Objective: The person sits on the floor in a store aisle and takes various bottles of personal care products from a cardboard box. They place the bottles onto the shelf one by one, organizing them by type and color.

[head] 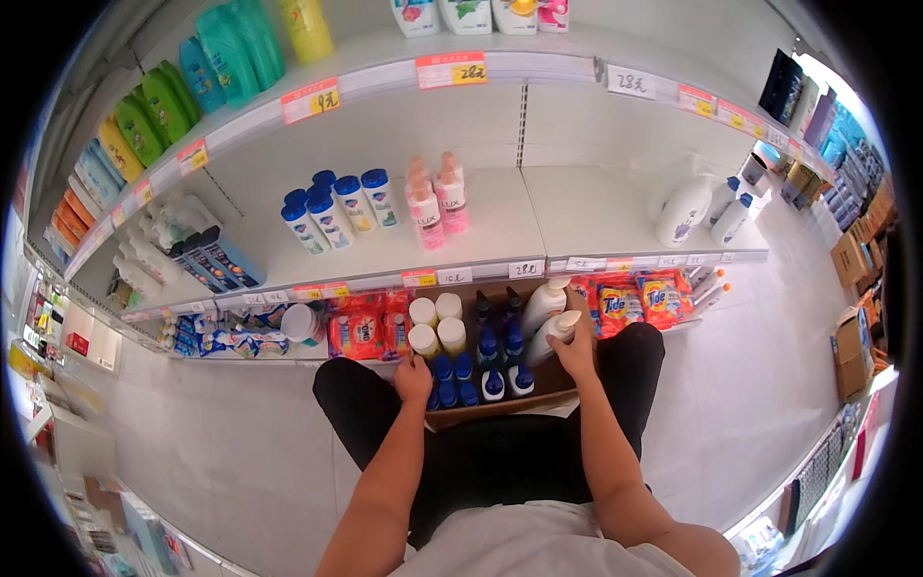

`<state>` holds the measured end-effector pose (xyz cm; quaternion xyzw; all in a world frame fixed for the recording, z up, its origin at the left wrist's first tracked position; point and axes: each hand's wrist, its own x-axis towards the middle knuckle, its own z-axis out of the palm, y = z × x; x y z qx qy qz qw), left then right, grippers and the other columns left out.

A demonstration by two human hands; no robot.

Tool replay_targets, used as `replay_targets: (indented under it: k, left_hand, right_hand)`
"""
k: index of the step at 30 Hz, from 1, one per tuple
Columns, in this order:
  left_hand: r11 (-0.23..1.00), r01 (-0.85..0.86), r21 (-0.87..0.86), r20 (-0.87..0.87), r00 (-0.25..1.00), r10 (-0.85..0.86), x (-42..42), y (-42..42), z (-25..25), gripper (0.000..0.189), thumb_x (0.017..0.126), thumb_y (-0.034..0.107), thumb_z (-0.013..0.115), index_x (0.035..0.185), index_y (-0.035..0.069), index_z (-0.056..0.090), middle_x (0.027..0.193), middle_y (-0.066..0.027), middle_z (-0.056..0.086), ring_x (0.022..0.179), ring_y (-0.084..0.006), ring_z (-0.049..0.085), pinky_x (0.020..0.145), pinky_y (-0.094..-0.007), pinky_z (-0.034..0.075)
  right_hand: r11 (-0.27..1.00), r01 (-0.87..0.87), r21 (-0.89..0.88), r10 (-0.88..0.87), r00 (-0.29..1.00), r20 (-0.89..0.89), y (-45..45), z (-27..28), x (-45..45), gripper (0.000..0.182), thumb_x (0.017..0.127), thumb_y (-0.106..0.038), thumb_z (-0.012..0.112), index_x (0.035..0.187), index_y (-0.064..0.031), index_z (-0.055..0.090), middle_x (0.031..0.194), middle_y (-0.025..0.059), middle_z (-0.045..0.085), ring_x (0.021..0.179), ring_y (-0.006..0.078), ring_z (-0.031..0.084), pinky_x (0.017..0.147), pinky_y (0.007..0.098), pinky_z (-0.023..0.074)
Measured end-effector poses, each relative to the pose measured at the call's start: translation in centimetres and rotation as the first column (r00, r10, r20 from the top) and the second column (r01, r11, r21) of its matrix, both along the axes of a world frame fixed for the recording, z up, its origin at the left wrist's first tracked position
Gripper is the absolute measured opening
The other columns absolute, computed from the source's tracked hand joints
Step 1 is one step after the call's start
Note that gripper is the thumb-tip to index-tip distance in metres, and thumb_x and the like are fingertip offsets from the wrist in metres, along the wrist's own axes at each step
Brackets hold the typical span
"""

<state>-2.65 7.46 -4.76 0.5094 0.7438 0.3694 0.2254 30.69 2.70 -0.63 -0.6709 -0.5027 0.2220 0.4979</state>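
An open cardboard box [497, 415] sits between my knees, packed with bottles. My left hand [413, 379] grips its left edge. At the box's right side my right hand [575, 353] has its fingers around the upper part of a white pump bottle [541, 348], which leans slightly. Just behind that stands another white pump bottle [542, 309]. Several white-capped containers [437, 321] fill the back left of the box. Blue-capped bottles [447, 382] lie in front of them, and dark and blue pump-top bottles [513, 339] occupy the middle. The lower parts of the bottles are hidden.
Ahead, a middle shelf [497, 249] holds blue-capped white bottles [339, 209], pink LUX pump bottles [436, 209] and a large white pump bottle [681, 209]. Its front edge overhangs the box's far end. Below are OMO bags [360, 335] and Tide bags [642, 303]. An upper shelf [375, 76] juts out above.
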Motion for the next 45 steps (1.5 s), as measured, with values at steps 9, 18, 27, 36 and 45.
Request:
replay_targets:
  k: [9, 18, 27, 36, 45]
  left_hand:
    - [0.999, 0.010, -0.038, -0.026, 1.000, -0.011, 0.0, -0.1, 0.0, 0.035, 0.088, 0.028, 0.050, 0.102, 0.001, 0.068, 0.089, -0.0284, 0.066, 0.087, -0.0472, 0.063, 0.079, -0.0533, 0.049]
    - [0.999, 0.038, -0.001, -0.060, 0.997, -0.038, 0.1, -0.3, 0.6, 0.037, 0.088, 0.029, 0.049, 0.104, 0.001, 0.067, 0.087, -0.0291, 0.066, 0.086, -0.0480, 0.063, 0.078, -0.0541, 0.049]
    - [0.998, 0.052, 0.038, -0.029, 0.998, -0.051, 0.0, -0.2, 0.2, 0.039, 0.089, 0.030, 0.050, 0.106, 0.000, 0.068, 0.094, -0.0293, 0.066, 0.093, -0.0466, 0.063, 0.082, -0.0521, 0.048]
    - [0.998, 0.049, 0.035, -0.018, 0.999, -0.049, 0.0, -0.3, 0.3, 0.038, 0.089, 0.030, 0.050, 0.105, 0.001, 0.067, 0.091, -0.0285, 0.066, 0.089, -0.0458, 0.064, 0.078, -0.0517, 0.049]
    - [0.999, 0.038, -0.012, -0.029, 0.999, -0.038, -0.4, 0.0, -0.1, 0.036, 0.089, 0.030, 0.049, 0.102, 0.001, 0.067, 0.089, -0.0285, 0.066, 0.088, -0.0465, 0.063, 0.078, -0.0530, 0.049]
  right_hand:
    - [0.992, -0.050, -0.113, 0.083, 0.946, 0.313, -0.6, 1.0, 0.2, 0.082, 0.056, -0.006, 0.086, 0.128, -0.0073, 0.048, 0.124, 0.0212, 0.050, 0.120, 0.0424, 0.045, 0.101, 0.0466, 0.0395]
    - [1.000, 0.006, -0.008, -0.004, 0.969, 0.248, -0.5, 0.5, -0.6, 0.077, 0.056, -0.004, 0.085, 0.124, -0.0024, 0.050, 0.119, 0.0219, 0.054, 0.113, 0.0440, 0.051, 0.097, 0.0468, 0.0431]
    - [0.999, 0.052, 0.014, -0.054, 0.975, 0.217, -0.1, 0.7, -1.3, 0.074, 0.062, -0.003, 0.083, 0.126, -0.0011, 0.047, 0.123, 0.0251, 0.051, 0.112, 0.0462, 0.050, 0.095, 0.0473, 0.0438]
    - [0.991, 0.100, -0.094, -0.067, 0.950, 0.305, -0.7, -0.3, -1.8, 0.080, 0.069, -0.013, 0.084, 0.134, -0.0024, 0.038, 0.127, 0.0259, 0.048, 0.119, 0.0455, 0.047, 0.098, 0.0480, 0.0418]
    - [0.962, 0.208, -0.177, -0.139, 0.931, 0.339, -1.4, 1.0, -3.6, 0.090, 0.070, -0.014, 0.081, 0.142, -0.0017, 0.029, 0.133, 0.0272, 0.043, 0.120, 0.0480, 0.044, 0.101, 0.0499, 0.0399]
